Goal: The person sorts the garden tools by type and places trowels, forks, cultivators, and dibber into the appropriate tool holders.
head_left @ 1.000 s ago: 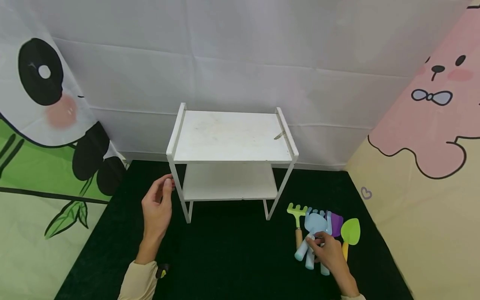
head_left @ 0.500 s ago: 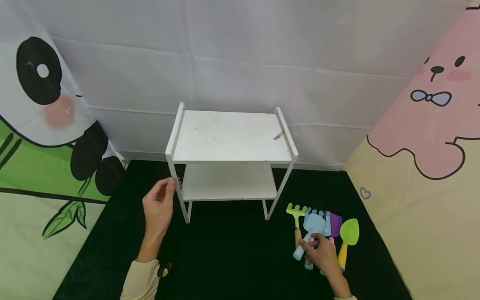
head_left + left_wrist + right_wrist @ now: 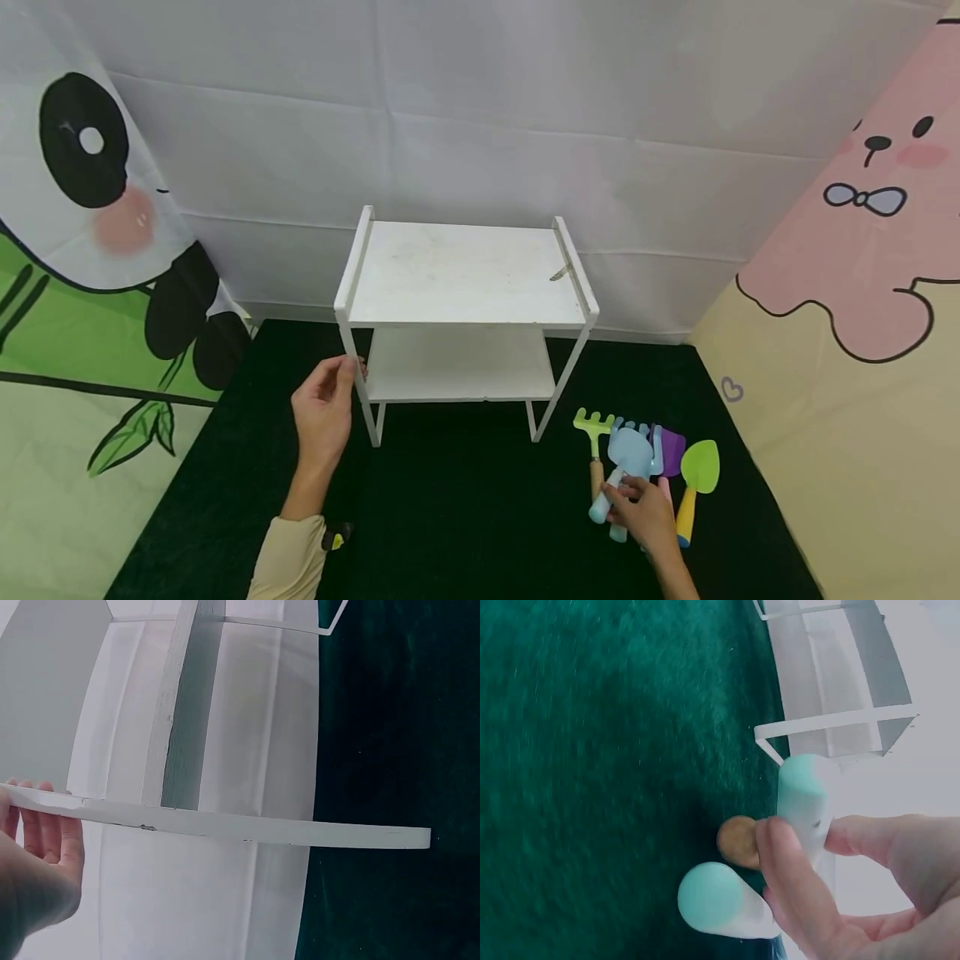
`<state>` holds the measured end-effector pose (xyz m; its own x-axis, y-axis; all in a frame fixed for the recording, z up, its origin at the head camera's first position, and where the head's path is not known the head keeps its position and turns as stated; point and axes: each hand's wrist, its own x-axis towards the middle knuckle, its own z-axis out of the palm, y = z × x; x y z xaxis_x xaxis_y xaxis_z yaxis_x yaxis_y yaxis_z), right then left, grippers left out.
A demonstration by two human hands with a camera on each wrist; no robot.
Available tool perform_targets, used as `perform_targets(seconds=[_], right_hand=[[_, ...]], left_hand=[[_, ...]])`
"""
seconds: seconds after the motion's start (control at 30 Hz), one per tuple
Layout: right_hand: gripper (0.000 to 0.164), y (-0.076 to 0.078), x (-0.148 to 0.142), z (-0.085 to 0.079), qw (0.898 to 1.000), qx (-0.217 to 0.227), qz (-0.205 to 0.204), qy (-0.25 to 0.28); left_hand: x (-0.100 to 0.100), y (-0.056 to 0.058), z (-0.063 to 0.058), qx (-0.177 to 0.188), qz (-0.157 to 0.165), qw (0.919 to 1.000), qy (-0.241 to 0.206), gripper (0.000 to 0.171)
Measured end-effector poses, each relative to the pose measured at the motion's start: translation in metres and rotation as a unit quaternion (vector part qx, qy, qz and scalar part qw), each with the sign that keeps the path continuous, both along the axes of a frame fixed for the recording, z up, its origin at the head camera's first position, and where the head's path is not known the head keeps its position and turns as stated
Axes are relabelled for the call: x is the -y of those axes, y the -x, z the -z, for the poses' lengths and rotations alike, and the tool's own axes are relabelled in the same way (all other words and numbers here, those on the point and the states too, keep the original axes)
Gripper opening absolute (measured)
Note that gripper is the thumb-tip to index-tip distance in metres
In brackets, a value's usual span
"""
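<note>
My left hand (image 3: 324, 412) holds the front left leg of a small white two-tier shelf (image 3: 465, 275); in the left wrist view its fingers (image 3: 51, 829) curl round the white leg (image 3: 225, 823). Over at the right, my right hand (image 3: 647, 515) pinches the handle of a light blue toy shovel (image 3: 630, 452). In the right wrist view that handle (image 3: 804, 799), with its mint end, sits between thumb and fingers. Beneath it lie another mint-ended handle (image 3: 711, 898) and a wooden handle end (image 3: 738, 840). My right hand partly hides the tools under it.
Round the blue shovel lie a green toy rake (image 3: 595, 425), a purple-headed tool (image 3: 671, 450) and a green spade with a yellow handle (image 3: 701, 467). All rest on the dark green cloth (image 3: 465, 517). A white backdrop (image 3: 480, 100) hangs behind the shelf.
My left hand has shifted slightly right and its fingertips now reach round the shelf leg. The right hand has moved a little down and left onto the shovel handle, uncovering the yellow handle.
</note>
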<state>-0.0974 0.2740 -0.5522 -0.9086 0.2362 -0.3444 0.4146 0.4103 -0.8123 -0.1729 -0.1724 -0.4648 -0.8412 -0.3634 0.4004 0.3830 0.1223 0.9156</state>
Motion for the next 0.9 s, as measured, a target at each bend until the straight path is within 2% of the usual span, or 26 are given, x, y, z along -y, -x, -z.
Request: perform_targets(seconds=[0.17,0.4,0.63,0.9], right_hand=[[0.058,-0.0007,-0.0005,0.0023,0.999,0.014,0.024,0.042],[0.065,-0.0017,-0.003,-0.0024,0.996,0.035,0.023,0.075],[0.067,-0.0049,-0.0056,-0.0037,0.995,0.048,0.029,0.083],[0.072,-0.0066,-0.0075,-0.0034,0.995,0.056,0.036,0.076]], left_hand=[[0.0013,0.0014,0.0015,-0.005,-0.005,1.0,0.004,0.028],[0.0013,0.0021,0.0026,-0.011,-0.018,0.9998,0.005,0.027],[-0.0004,0.0035,0.004,-0.029,-0.012,0.9995,-0.008,0.022],[-0.0033,0.0075,0.0065,-0.045,-0.026,0.9986,0.008,0.021]])
